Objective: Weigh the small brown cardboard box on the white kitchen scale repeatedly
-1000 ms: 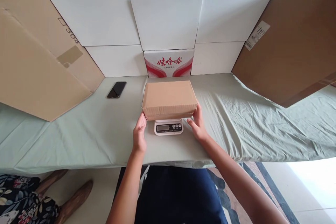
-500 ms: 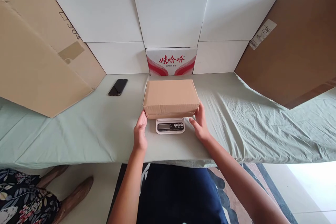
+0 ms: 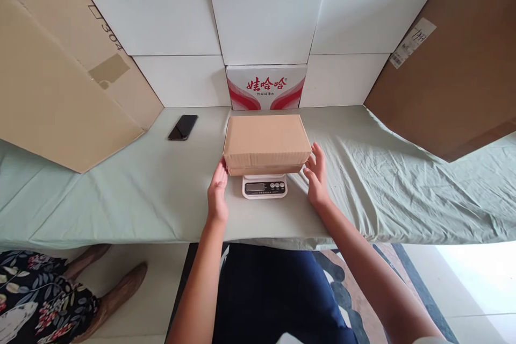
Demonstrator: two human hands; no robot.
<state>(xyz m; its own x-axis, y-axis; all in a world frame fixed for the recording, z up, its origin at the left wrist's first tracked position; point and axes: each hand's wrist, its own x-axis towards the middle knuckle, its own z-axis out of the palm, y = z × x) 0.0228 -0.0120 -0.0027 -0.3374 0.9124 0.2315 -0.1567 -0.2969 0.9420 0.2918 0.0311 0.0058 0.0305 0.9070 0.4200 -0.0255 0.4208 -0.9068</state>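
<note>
Carton on scale, apparently at the settling step. Left hand open at eight o'clock, right hand spread at four (contact unclear). Next, presumably: level release.

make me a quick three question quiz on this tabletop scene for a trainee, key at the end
1. True or false: both hands are at the left side of the small cardboard box.
2. Fill the gap: a white ____ with a display and buttons shows below the box's near edge.
3. The large characters on the carton behind the box are (a) green, (b) red, (c) blue.

Key:
1. False: the left hand is at its left side, the right hand at its right.
2. scale
3. b
</note>
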